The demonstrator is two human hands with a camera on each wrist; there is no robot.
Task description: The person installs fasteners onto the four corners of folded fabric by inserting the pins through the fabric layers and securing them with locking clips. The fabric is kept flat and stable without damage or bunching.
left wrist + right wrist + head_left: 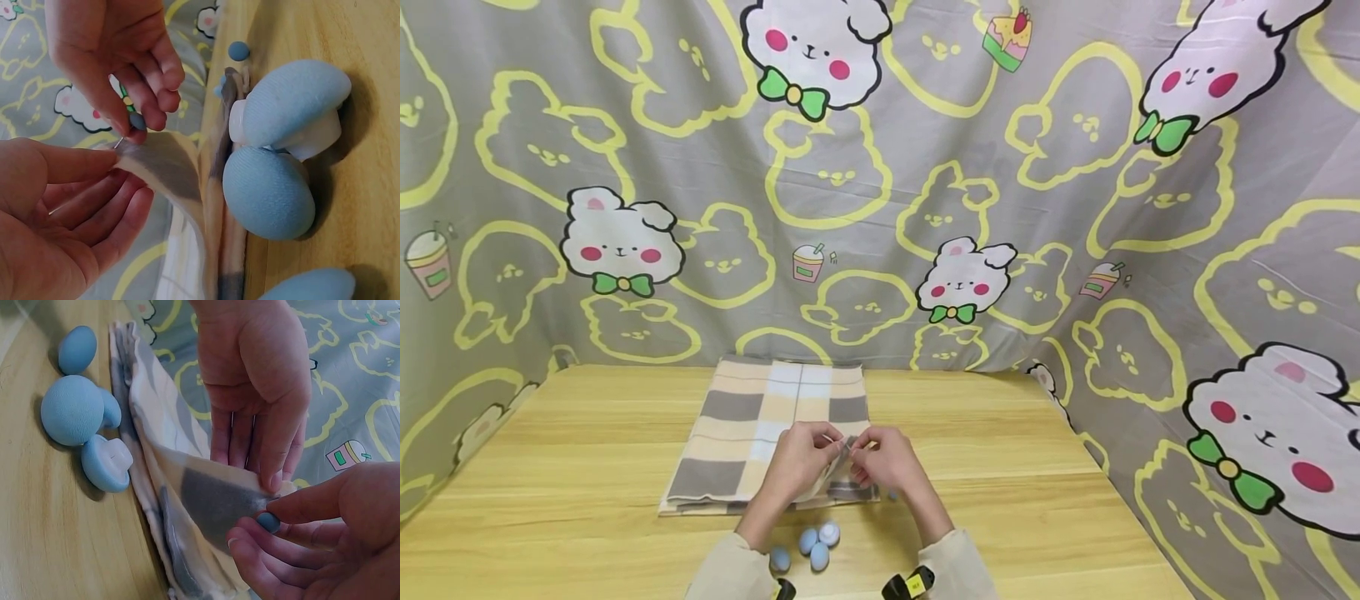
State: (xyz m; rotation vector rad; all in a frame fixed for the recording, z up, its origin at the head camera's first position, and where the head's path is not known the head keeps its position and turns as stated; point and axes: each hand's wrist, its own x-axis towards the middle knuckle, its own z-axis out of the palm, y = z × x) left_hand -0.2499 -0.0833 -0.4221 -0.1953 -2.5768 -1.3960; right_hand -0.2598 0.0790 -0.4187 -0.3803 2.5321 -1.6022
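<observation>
The left hand point(805, 460) pinches the raised edge of a folded fleece-like blanket point(726, 442) in grey, cream and white checks, thumb against fingertips. Facing it just to the right, the right hand point(887, 458) pinches a small pin with a round blue head point(137, 120) and a thin metal shaft at that same edge; whether the tip has entered the cloth cannot be told. The blanket lies beneath both hands, spreading leftward and beyond them on a pale wood-grain table point(1000, 433). Nearer the person than the hands, between the forearms, lie four light-blue, mushroom-shaped pieces with ribbed caps: one leftmost piece point(780, 559) apart, then three clustered pieces point(819, 557), one showing its white stem point(115, 459). A small blue ball point(892, 495) sits just below the right hand.
</observation>
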